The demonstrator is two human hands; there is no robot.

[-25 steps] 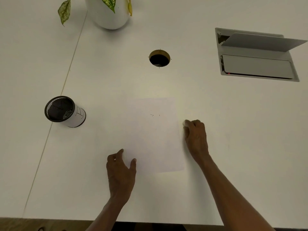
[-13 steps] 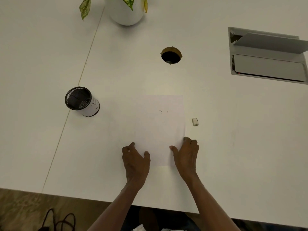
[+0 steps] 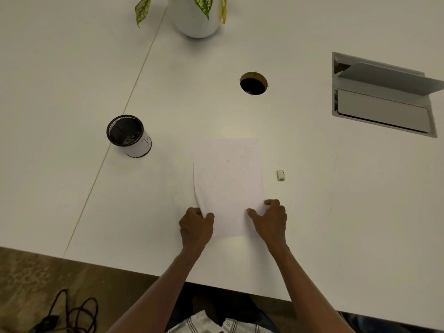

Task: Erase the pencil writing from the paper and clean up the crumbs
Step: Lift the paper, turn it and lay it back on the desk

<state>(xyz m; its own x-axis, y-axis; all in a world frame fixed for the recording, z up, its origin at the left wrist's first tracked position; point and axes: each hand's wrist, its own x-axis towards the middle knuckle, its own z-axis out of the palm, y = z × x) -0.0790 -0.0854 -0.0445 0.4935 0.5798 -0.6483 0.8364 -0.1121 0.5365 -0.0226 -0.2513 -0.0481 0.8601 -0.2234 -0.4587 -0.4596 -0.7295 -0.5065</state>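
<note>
Both arms reach in from the near edge of the white surface (image 3: 336, 212), forearms bare and angled toward each other. The left hand (image 3: 195, 227) has its grip closed on the near left corner of the paper (image 3: 228, 188), thumb on top and fingers curled under, and the sheet's left edge bows upward there. The right hand (image 3: 271, 219) holds the near right corner, thumb lying across the top of the page and the forefinger hooked at its right edge; that grip looks pinched on the paper too.

The paper lies lengthwise in the middle of the surface, a little toward the near edge. A few tiny dark specks sit on its far half, too small to tell whether they are crumbs or pencil marks. No readable writing shows on it.

The eraser (image 3: 280, 175), small and off-white, lies on the surface just beside the paper's right edge, apart from both hands.

Toward the left side stands a black mesh pen cup (image 3: 128, 135) with a white wrap bearing a scrawled mark I cannot read. At the far edge sits a white plant pot (image 3: 195, 22); a round cable hole (image 3: 253, 83) and an open grey hatch (image 3: 382, 102) lie toward the far right.
</note>
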